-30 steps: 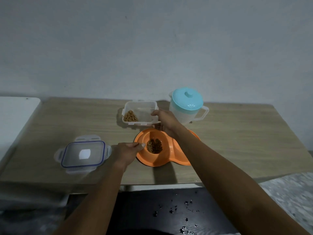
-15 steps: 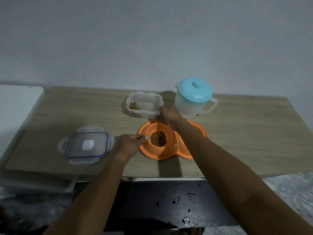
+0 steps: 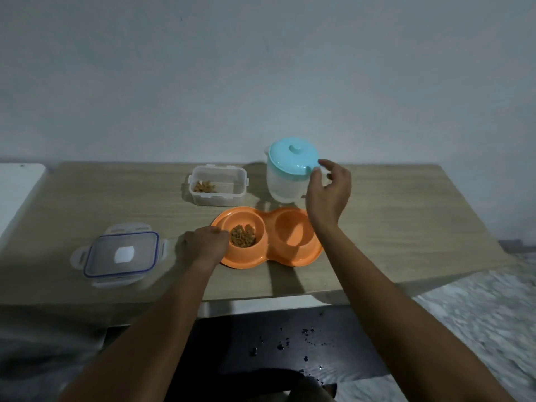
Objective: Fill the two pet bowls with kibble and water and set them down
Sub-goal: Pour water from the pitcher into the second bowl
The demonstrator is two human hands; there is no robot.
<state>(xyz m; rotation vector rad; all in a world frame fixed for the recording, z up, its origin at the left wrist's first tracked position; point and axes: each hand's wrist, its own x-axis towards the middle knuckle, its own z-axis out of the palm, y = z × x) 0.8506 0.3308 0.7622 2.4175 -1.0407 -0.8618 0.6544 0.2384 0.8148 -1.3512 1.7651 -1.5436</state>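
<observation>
An orange double pet bowl (image 3: 269,250) lies on the wooden table (image 3: 391,227). Its left well holds brown kibble (image 3: 243,235); its right well (image 3: 291,232) looks dry. My left hand (image 3: 206,245) rests on the bowl's left rim, fingers curled over it. Behind the bowl stands a clear kibble container (image 3: 218,185), upright, with a little kibble left inside. To its right is a translucent water jug (image 3: 290,169) with a turquoise lid. My right hand (image 3: 329,192) hovers by the jug's right side, fingers apart, covering the handle and holding nothing.
The container's clear lid (image 3: 121,254) with a blue seal lies flat at the table's left front. A white surface (image 3: 17,192) adjoins the table on the left. Below the front edge is a dark wet floor (image 3: 275,343) with water drops.
My right hand let go of the kibble container, which now stands on the table, and moved right to the jug's handle side. My left hand stays at the bowl's left rim.
</observation>
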